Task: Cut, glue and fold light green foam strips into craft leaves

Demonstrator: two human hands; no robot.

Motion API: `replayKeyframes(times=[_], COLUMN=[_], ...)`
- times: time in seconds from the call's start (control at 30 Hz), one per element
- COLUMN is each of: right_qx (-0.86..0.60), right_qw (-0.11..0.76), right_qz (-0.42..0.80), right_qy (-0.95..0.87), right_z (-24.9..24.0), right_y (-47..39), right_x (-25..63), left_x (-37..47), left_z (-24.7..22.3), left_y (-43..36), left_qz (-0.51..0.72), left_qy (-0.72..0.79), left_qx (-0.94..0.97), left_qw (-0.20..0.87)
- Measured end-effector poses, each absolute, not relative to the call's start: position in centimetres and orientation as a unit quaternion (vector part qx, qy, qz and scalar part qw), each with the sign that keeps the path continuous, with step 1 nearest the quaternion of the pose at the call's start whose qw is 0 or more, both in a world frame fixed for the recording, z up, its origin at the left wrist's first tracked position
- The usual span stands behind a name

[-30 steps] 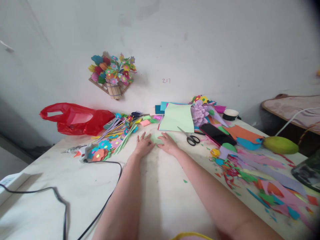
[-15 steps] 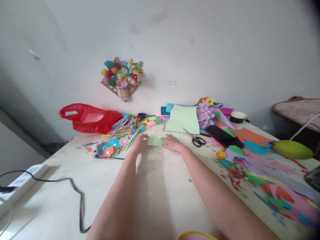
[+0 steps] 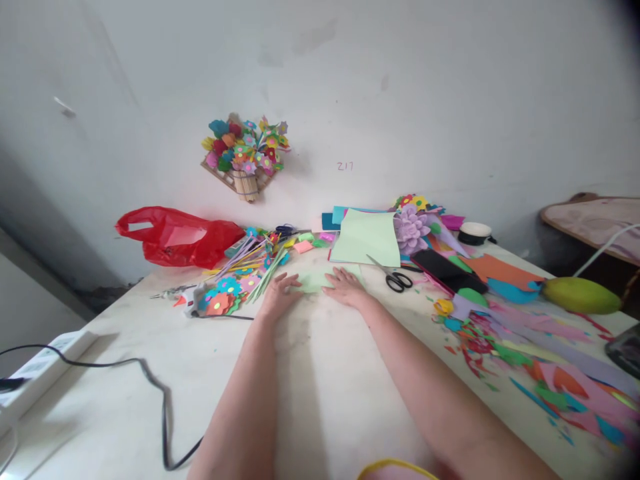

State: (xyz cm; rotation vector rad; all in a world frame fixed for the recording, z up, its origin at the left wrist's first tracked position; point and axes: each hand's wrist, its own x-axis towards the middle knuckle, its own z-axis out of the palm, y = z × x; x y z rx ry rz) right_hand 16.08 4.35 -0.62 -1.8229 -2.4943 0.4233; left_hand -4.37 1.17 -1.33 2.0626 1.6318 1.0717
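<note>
A pale green paper piece point(image 3: 316, 280) lies flat on the white table between my hands. My left hand point(image 3: 281, 296) rests at its left end, fingers apart and slightly bent. My right hand point(image 3: 345, 288) lies on its right part with the fingers spread. Black-handled scissors point(image 3: 393, 277) lie to the right, their blades pointing at a larger light green sheet point(image 3: 369, 237) on a stack of coloured sheets. Thin green strips point(image 3: 269, 273) are just beyond my left hand.
Left of my hands are a red plastic bag point(image 3: 187, 237), paper flowers point(image 3: 220, 303), a glue gun point(image 3: 191, 301) and its black cable point(image 3: 164, 393). On the right lie a phone point(image 3: 449, 272), orange paper point(image 3: 505, 272) and many scraps point(image 3: 565, 393).
My left hand has shifted slightly right and toward me, its fingers now further apart. My right hand has stayed nearly in place on the paper.
</note>
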Motion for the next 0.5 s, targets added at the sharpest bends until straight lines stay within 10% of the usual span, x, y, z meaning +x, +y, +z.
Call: replayKeyframes(times=[0.5], right_qx=[-0.601], right_qw=[0.033], right_qz=[0.098], right_qy=[-0.793], right_z=[-1.1], right_y=[4.3], right_x=[14.9], left_x=[-4.6], left_z=[-1.8], left_y=[2.0], left_qz=[0.391], left_qy=[0.582], left_qx=[0.691], left_qw=[0.175])
